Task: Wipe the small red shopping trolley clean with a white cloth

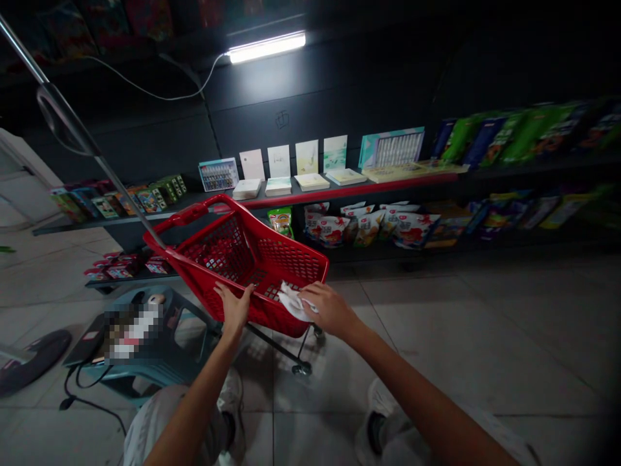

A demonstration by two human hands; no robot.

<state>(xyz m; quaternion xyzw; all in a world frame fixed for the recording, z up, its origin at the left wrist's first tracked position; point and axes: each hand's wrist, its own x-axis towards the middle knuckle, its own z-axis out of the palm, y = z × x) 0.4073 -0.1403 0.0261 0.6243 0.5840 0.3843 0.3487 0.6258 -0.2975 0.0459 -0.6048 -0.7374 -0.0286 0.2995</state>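
Note:
A red plastic shopping cart (286,255) with perforated walls stands in front of me at a slant. My left hand (235,305) holds its near side, with the thumb up at the rim and the other fingers partly hidden. A crumpled white cloth (294,302) is bunched under my right hand (326,307), whose closed fingers press it on the rim near the cart's right-hand end. Part of the cloth hangs over the rim.
Behind the cart runs a dark shelf (339,191) with boxes, booklets and snack bags (369,226). On my left stands a grey-green plastic stool (145,369) with things on it. A slanted metal pole (121,184) crosses the cart's handle end. A lamp (266,47) glows above.

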